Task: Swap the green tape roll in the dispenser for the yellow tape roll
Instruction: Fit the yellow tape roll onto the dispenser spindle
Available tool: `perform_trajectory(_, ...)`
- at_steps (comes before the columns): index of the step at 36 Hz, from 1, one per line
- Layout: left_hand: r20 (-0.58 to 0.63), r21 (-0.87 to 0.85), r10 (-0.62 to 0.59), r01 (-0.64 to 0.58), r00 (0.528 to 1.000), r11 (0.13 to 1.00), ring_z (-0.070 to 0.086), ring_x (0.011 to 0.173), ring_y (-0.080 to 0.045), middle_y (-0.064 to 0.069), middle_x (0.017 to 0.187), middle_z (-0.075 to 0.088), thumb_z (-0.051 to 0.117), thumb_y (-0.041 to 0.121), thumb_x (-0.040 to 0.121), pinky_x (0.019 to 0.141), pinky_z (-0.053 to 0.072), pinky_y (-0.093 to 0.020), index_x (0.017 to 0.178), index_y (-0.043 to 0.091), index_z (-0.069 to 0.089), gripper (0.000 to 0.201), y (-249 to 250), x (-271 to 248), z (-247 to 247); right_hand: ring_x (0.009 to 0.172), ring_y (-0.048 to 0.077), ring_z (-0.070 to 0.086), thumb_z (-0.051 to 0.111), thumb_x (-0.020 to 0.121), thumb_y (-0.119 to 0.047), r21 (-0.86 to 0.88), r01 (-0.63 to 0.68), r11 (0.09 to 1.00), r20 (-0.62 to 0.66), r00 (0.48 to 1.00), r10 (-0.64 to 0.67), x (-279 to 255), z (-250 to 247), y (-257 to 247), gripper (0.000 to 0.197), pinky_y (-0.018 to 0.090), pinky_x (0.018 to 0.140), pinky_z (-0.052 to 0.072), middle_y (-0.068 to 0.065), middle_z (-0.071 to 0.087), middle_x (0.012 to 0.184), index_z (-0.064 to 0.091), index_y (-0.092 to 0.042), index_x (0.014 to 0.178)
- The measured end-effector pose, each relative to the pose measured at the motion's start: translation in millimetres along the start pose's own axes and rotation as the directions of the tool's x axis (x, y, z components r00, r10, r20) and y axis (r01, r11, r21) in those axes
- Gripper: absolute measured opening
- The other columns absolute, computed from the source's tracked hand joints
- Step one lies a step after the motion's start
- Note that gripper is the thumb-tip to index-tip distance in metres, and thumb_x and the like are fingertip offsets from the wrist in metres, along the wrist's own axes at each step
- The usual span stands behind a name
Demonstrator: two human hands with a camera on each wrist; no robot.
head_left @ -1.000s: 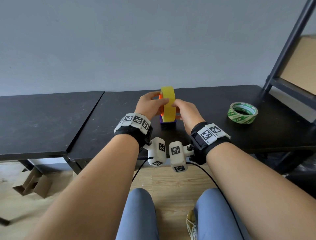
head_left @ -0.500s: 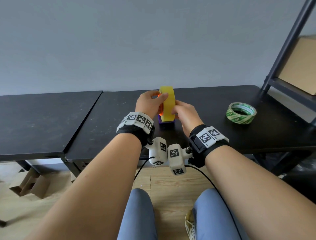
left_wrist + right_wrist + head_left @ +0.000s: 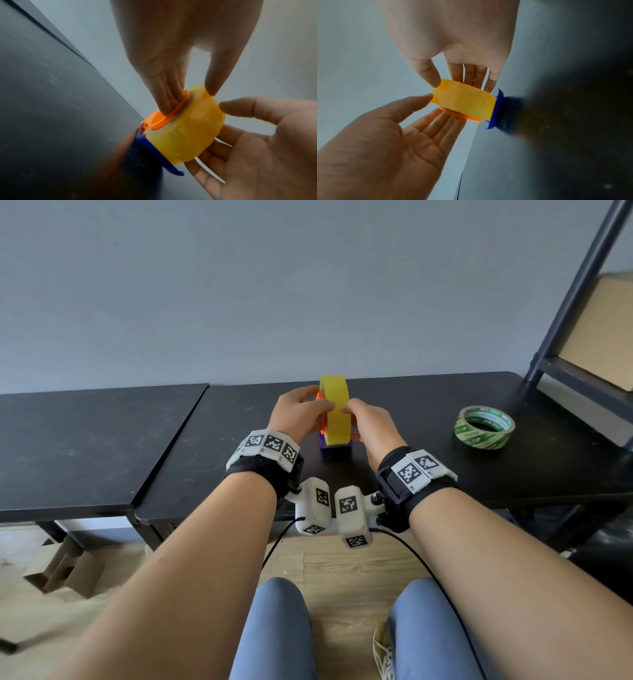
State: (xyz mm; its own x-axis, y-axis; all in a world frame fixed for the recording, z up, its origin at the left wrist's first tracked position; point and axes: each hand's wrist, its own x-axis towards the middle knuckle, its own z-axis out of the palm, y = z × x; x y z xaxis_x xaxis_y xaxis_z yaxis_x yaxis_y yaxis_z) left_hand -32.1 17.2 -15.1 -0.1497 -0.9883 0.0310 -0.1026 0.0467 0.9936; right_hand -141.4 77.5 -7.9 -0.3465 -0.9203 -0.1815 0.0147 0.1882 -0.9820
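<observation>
My left hand [image 3: 299, 412] and right hand [image 3: 373, 428] still pinch the yellow roll [image 3: 337, 414] on the dispenser [image 3: 337, 444]; left thumb's slid lower.

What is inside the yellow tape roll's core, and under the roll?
An orange hub fills the yellow tape roll, left hand fingers pushed into it. Beneath sits the blue dispenser base. The roll covers how hub and base join.
</observation>
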Motion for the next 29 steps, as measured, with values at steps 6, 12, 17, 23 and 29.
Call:
perform_trajectory(6,-0.014,-0.009,0.010,-0.011,1.000,1.000,0.068,0.076,-0.020,-0.013,0.100,0.071,0.072,0.013,0.083,0.089,0.059,-0.043,0.136,0.011,0.055,0.056,-1,0,2,0.109,0.030,0.063,0.056,0.084,-0.025,0.000,0.025,1.000,-0.016,1.000,-0.025,3,1,2,0.008,0.049,0.102,0.049,0.009,0.067,0.114,0.060,-0.024,0.077)
perform_trajectory(12,-0.049,0.028,0.056,-0.055,0.997,0.998,0.068,0.080,-0.020,-0.014,0.107,0.071,0.070,0.021,0.086,0.087,0.060,-0.043,0.134,0.010,0.057,0.051,-1,0,5,0.114,0.032,0.061,0.054,0.089,-0.016,-0.040,0.027,0.999,-0.030,0.999,-0.028,0,-1,-1,0.015,0.047,0.103,0.047,0.011,0.065,0.108,0.060,-0.022,0.077)
perform_trajectory(17,-0.072,0.079,0.080,-0.074,0.994,0.994,0.065,0.065,-0.017,-0.004,0.082,0.067,0.069,0.030,0.084,0.079,0.062,-0.046,0.115,0.005,0.069,0.040,0,2,6,0.112,0.032,0.060,0.050,0.088,-0.009,-0.029,0.051,0.998,-0.037,0.998,-0.052,-2,-1,0,0.027,0.044,0.101,0.045,0.018,0.066,0.109,0.062,0.003,0.109)
perform_trajectory(23,-0.073,0.141,0.102,-0.091,0.992,0.986,0.070,0.067,-0.022,-0.007,0.077,0.073,0.067,0.036,0.084,0.073,0.063,-0.046,0.102,0.010,0.074,0.033,3,3,6,0.080,0.014,0.059,0.043,0.084,0.002,-0.008,0.096,0.995,0.044,0.994,-0.095,-2,-2,6,0.035,0.025,0.072,0.047,0.002,0.066,0.088,0.068,-0.023,0.083)
perform_trajectory(29,-0.090,0.180,0.117,-0.099,0.989,0.979,0.075,0.079,-0.033,-0.013,0.082,0.077,0.065,0.042,0.083,0.074,0.062,-0.046,0.089,0.019,0.075,0.026,3,3,7,0.115,0.031,0.060,0.043,0.081,0.002,-0.031,0.109,0.994,0.057,0.993,-0.107,-11,-2,5,0.043,0.039,0.099,0.048,0.014,0.069,0.117,0.070,-0.024,0.101)
